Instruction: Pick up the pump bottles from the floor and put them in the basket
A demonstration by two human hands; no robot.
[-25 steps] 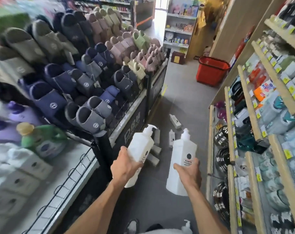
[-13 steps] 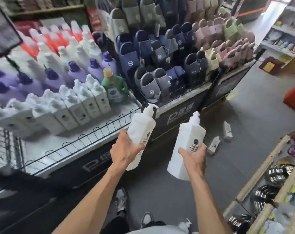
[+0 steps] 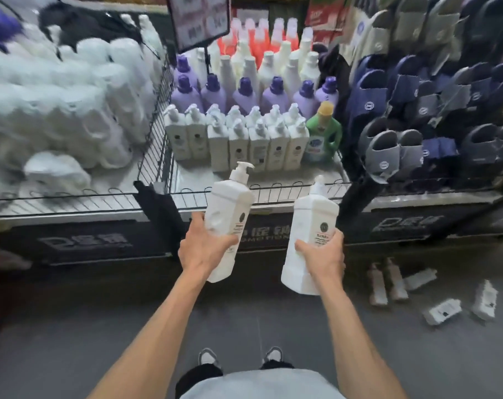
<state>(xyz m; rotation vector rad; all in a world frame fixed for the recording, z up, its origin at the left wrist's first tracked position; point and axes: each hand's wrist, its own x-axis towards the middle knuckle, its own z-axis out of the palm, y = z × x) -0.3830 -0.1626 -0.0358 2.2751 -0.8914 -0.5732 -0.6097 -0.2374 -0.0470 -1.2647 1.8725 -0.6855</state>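
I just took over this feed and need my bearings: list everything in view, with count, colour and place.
Held pump bottles: 2, white, one in each hand, left one, right one.
Floor pump bottles: about 5, white or beige, lying on the grey floor at right.
Shelf pump bottles: roughly a dozen, white, front rows of the wire-fenced bin.
Purple bottles: several, lilac with dark caps, behind those.
White and orange bottles: many, back of the bin.
Green bottle: 1, yellow cap, bin's right edge.
White packs: many, blurred, left bin.
Slippers: many, navy and grey, right rack.
Price sign: 1, above the bin.
Shoes: 2, bottom centre.
Hands: left, right, each gripping a bottle.
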